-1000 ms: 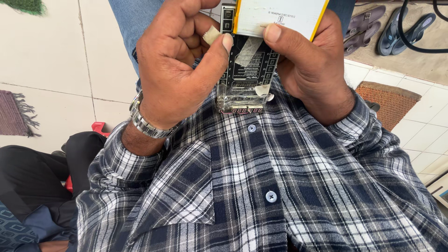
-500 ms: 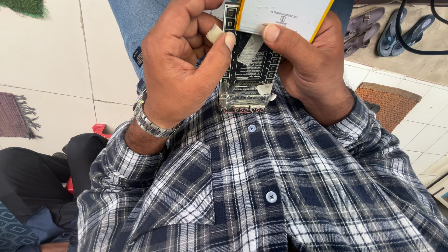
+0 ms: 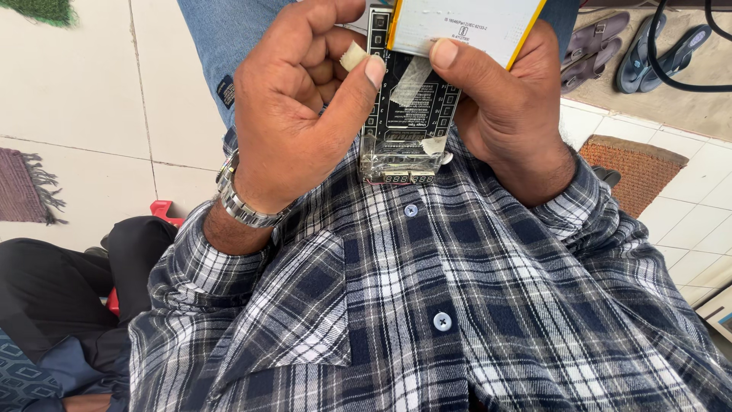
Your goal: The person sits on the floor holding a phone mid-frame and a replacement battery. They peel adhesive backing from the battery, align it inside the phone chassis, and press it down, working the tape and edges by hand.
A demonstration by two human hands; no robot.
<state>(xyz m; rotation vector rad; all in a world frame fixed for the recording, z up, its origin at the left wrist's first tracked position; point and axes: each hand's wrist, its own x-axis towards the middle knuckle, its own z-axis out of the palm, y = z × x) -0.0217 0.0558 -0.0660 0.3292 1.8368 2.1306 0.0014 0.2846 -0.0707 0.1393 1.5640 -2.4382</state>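
A black circuit board [image 3: 408, 114], rectangular, printed with fine white markings and bearing strips of clear tape, is held upright against the person's chest, its long axis running away from the body toward the top of the view. Over its far end lies a flat white battery pack [image 3: 465, 23] with a yellow edge, partly cut off by the frame. The board sits between both hands, about equally near each. The right hand [image 3: 507, 107] grips the board's right side, its thumb pressed on the pack's lower edge. The left hand [image 3: 293, 114] is curled at the left edge, thumb and forefinger pinching a small pale scrap [image 3: 353, 56]. A metal wristwatch [image 3: 240, 202] circles the left wrist; below spreads a plaid shirt [image 3: 427, 305], with sandals [image 3: 633, 49] beyond on the floor.
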